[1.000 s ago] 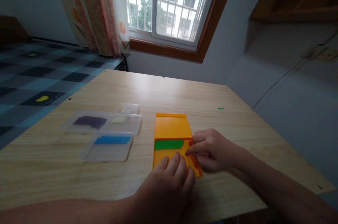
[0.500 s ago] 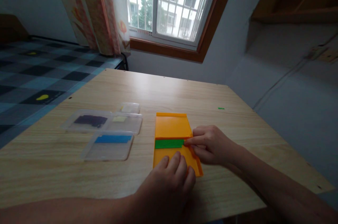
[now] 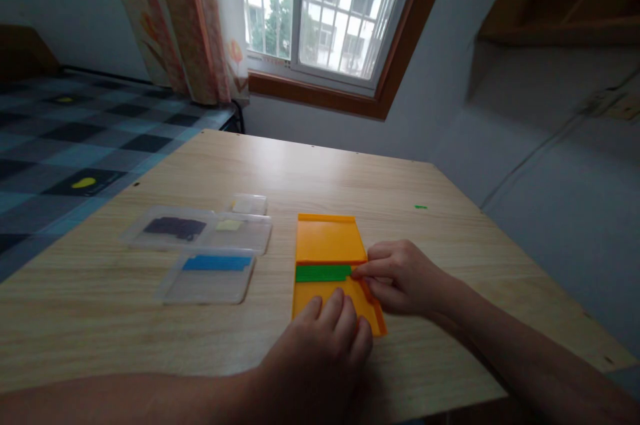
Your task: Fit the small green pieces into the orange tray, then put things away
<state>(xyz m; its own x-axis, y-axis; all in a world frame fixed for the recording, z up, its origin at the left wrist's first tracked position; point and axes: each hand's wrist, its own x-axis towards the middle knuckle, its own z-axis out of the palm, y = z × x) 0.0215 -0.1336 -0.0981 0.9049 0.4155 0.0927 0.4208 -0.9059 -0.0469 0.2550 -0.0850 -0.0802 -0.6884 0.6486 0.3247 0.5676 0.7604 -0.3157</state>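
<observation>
An orange plastic case lies opened flat on the table, its two halves joined by a hinge. Just on the near side of that hinge, a row of thin green pieces forms a strip inside the lower half. My left hand is closed on the case's near edge, fingers curled over the lower half and thumb hidden. At the case's right side is my right hand, its forefinger touching the right end of the green row. Its fingers are drawn together, and whatever they may hold is too small to make out.
Left of the case lie clear plastic boxes: one with blue pieces, an opened one with dark purple pieces and pale yellow pieces, and a small box behind. A green piece lies far right. A checked bed adjoins the table.
The whole view has shifted slightly to the right. Both hands stay at the orange case, the right fingertip still at the end of the green row.
</observation>
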